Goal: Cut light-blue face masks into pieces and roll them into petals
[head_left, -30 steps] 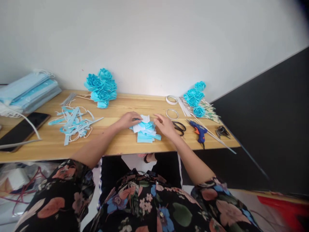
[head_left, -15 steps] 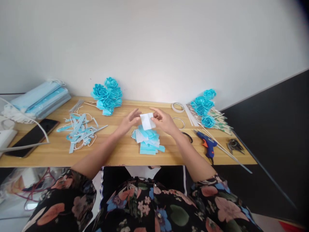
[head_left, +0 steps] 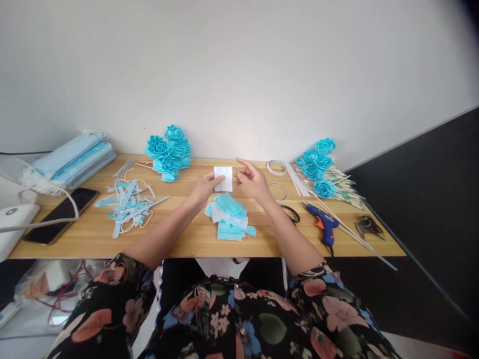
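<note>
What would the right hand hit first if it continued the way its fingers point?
Probably the white piece pinched by the left hand. The right hand points left at it across a small gap, though depth is hard to judge.

Worktable [head_left: 187, 239], left to right
Mask stack [head_left: 75, 158], phone [head_left: 62, 215] and scraps [head_left: 127, 207] lie left; the pile of cut pieces [head_left: 229, 220] sits centre front, under the piece [head_left: 223, 178] in the left hand [head_left: 204, 189]; flowers [head_left: 168, 152] behind; tape rings [head_left: 277, 167], scissors [head_left: 291, 213], glue gun [head_left: 324, 225], stemmed flowers [head_left: 318, 167] right.
</note>
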`<action>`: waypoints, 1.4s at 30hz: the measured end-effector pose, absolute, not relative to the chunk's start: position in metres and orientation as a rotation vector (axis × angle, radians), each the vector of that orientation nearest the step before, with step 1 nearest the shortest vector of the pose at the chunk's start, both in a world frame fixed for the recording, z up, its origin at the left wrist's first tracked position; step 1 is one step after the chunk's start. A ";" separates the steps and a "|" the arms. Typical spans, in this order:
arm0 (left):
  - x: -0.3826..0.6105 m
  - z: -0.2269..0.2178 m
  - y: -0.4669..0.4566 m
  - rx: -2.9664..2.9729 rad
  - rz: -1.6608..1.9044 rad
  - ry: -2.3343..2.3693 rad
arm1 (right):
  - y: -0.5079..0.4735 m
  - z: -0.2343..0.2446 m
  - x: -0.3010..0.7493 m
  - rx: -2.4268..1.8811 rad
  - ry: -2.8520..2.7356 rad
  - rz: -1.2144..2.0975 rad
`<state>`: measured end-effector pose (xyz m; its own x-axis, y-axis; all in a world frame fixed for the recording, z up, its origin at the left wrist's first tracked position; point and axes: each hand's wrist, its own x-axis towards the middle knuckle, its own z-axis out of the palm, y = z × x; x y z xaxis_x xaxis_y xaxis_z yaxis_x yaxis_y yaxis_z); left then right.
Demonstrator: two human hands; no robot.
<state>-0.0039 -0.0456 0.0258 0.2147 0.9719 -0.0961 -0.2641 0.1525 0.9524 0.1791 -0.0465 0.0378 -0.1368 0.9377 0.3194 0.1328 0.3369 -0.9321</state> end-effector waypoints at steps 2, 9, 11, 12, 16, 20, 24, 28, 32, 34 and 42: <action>-0.002 0.024 -0.043 1.021 1.125 0.953 | -0.042 0.034 0.184 -1.007 -1.476 1.030; 0.003 0.009 -0.045 1.181 1.079 0.979 | -0.045 0.022 0.191 -1.004 -1.690 0.973; 0.001 0.006 -0.046 1.222 1.022 0.978 | -0.049 0.019 0.192 -1.036 -1.768 0.836; -0.001 0.005 -0.047 1.242 1.001 0.980 | -0.050 0.018 0.192 -1.049 -1.797 0.779; -0.005 0.007 -0.047 1.293 0.983 0.988 | -0.055 0.015 0.192 -1.028 -1.861 0.704; -0.006 0.009 -0.046 1.315 0.984 0.998 | -0.057 0.013 0.188 -0.995 -1.868 0.692; -0.007 0.010 -0.046 1.344 0.970 1.010 | -0.058 0.011 0.184 -1.031 -1.851 0.759; -0.008 0.008 -0.046 1.342 0.990 1.028 | -0.057 0.005 0.182 -1.081 -1.807 0.734; -0.010 0.009 -0.045 1.279 1.035 1.021 | -0.056 0.002 0.182 -1.077 -1.801 0.670; -0.011 0.010 -0.045 1.246 1.035 0.992 | -0.056 0.003 0.182 -1.058 -1.798 0.655; -0.009 0.004 -0.042 1.319 1.033 1.001 | -0.058 0.005 0.182 -1.102 -1.739 0.776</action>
